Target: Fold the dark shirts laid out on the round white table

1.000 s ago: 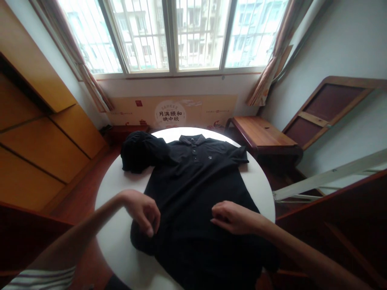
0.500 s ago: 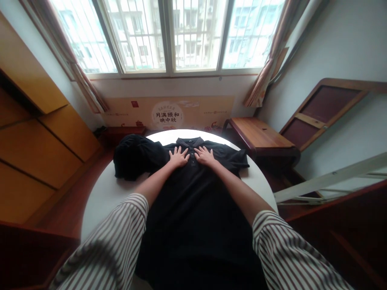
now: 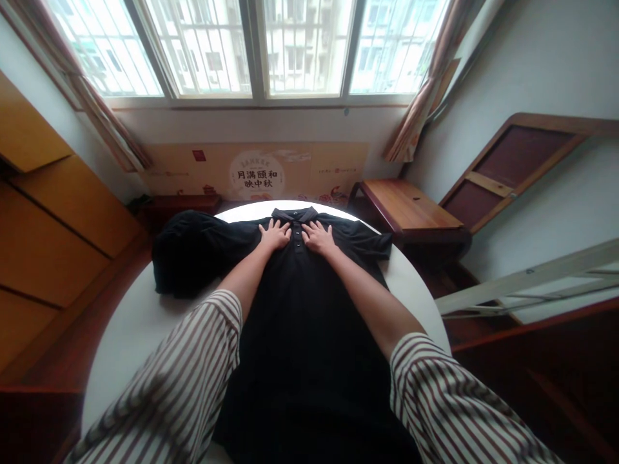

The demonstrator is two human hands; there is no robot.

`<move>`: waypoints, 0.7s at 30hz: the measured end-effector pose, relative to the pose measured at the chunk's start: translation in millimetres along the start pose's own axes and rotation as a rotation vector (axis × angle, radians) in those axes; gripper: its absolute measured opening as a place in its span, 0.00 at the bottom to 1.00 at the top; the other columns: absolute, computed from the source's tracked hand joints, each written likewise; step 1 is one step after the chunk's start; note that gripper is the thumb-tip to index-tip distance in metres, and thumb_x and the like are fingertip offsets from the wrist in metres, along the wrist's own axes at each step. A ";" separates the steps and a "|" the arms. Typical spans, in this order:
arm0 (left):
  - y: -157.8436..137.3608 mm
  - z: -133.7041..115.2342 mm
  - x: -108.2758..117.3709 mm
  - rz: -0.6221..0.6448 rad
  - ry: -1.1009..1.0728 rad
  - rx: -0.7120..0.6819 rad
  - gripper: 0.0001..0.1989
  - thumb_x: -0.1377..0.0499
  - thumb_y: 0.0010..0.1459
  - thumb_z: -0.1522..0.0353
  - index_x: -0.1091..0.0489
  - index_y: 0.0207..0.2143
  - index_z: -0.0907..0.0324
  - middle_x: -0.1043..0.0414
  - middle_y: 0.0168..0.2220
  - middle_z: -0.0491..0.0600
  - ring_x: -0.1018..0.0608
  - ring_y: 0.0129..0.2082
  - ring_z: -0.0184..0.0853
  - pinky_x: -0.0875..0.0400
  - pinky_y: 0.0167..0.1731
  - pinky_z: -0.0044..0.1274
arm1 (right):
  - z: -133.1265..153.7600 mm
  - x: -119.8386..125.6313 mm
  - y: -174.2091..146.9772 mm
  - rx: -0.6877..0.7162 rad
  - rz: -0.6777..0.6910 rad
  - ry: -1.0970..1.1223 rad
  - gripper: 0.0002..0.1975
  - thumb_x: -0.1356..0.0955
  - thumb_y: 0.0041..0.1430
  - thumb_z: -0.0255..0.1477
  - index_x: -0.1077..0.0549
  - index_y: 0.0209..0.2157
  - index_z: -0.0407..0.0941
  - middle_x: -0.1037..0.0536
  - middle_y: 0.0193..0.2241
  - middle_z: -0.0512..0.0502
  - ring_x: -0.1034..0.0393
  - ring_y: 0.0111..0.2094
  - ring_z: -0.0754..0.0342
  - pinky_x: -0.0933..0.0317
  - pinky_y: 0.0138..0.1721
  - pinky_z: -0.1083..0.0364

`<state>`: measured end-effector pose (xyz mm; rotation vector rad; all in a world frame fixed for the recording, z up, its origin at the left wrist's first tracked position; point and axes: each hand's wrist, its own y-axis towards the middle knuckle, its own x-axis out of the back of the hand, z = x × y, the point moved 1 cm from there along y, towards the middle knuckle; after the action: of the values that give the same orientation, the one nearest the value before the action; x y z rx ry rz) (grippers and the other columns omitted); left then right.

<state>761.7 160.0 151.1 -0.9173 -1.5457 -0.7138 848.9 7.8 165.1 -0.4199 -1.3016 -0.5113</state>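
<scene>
A black polo shirt [image 3: 309, 335] lies spread front side up, its collar toward the window and its hem toward me. My left hand [image 3: 275, 236] rests flat on the chest, left of the button placket, with fingers spread. On the placket's other side my right hand [image 3: 318, 237] lies flat on the cloth, fingers apart. Neither hand grips the fabric. Left of the shirt sits a dark bunched heap of cloth [image 3: 181, 254], touching or overlapping the left sleeve; its kind is unclear.
Everything lies on a round white table [image 3: 126, 341]. Beyond its right edge stands a wooden side table [image 3: 411, 203], near a pale metal frame [image 3: 522, 277]. Yellow cabinets [image 3: 58, 219] line the left wall. A printed banner [image 3: 193, 167] runs below the window.
My view has shifted a little, so the table and shirt sit slightly lower-left or larger in frame. Both hands stay flat on the shirt's chest beside the placket.
</scene>
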 end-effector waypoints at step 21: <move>-99.4 -47.9 37.8 -0.140 0.040 -0.132 0.16 0.52 0.67 0.70 0.28 0.49 0.65 0.29 0.50 0.62 0.26 0.52 0.47 0.33 0.52 0.36 | 138.1 1.5 -333.2 1.032 0.457 0.391 0.31 0.36 0.67 0.38 0.45 0.68 0.51 0.48 0.69 0.36 0.57 0.69 0.35 0.55 0.63 0.29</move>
<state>698.8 75.2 200.8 -0.8923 -1.5527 -0.9388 547.2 -186.8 199.5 0.2478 -0.8923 0.4621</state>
